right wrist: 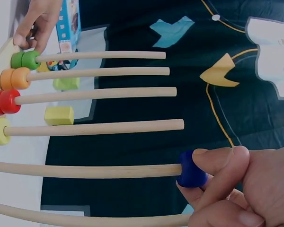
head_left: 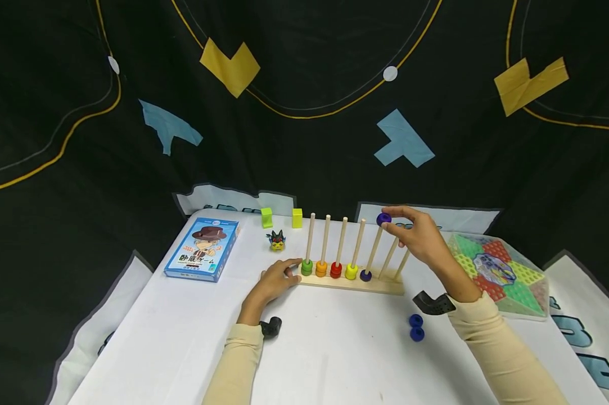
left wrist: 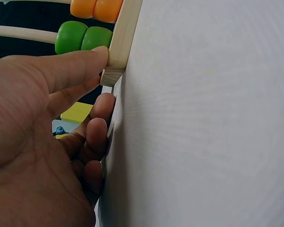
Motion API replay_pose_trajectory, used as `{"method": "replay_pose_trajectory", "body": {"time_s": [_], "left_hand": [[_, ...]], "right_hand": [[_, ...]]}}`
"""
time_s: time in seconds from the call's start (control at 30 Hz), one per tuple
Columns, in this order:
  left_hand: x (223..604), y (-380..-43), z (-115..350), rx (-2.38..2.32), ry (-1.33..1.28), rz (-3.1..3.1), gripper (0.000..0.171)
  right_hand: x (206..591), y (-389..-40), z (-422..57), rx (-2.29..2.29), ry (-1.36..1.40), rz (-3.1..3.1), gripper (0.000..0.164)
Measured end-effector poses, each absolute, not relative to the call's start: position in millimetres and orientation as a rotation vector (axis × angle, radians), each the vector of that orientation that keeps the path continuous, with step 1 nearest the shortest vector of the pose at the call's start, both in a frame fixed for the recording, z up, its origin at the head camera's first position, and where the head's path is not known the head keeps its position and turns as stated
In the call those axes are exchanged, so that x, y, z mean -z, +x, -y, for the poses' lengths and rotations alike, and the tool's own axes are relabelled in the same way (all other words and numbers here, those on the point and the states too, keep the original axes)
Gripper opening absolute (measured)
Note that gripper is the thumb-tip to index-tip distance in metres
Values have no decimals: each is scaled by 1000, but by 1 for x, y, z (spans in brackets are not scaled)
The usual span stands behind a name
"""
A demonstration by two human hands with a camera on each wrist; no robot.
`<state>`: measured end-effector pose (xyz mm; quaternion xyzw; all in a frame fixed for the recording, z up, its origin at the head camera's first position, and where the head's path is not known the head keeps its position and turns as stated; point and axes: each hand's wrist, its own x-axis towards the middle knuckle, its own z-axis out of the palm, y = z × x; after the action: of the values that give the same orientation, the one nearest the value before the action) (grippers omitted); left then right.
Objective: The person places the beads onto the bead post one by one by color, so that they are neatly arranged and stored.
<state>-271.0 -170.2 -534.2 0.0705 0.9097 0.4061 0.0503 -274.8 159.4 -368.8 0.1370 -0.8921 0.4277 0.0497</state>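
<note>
A wooden bead rack (head_left: 344, 283) with upright pegs stands on the table. Green beads (head_left: 306, 268), orange beads (head_left: 321, 269), red beads (head_left: 336, 270) and yellow beads (head_left: 351, 271) sit low on its first pegs. On the fifth peg's foot lies a dark blue bead (head_left: 366, 275). My right hand (head_left: 419, 236) pinches another blue bead (right wrist: 191, 169) at the tip of that peg; the right wrist view shows the tip meeting it. With thumb and forefinger, my left hand (head_left: 275, 281) grips the left end of the rack's base (left wrist: 114, 71).
Two loose blue beads (head_left: 416, 327) lie in front of the rack's right end. A blue game box (head_left: 203, 249) is at left, a clear-lidded colourful board game (head_left: 501, 275) at right. Behind stand a small figure (head_left: 276, 241), a green block (head_left: 266, 217) and a yellow block (head_left: 297, 218).
</note>
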Motion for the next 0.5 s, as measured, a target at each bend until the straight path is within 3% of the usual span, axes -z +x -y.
{"method": "replay_pose_trajectory", "body": {"time_s": [0.27,0.5], "left_hand": [[533,-270,167,-1248,201,-2753,48],[533,-275,170,-1210,177,-2763,49]], "right_hand": [[369,-262,-171,-1247,419,2647,46],[381,-227,-202,-1337,359,2542,38]]}}
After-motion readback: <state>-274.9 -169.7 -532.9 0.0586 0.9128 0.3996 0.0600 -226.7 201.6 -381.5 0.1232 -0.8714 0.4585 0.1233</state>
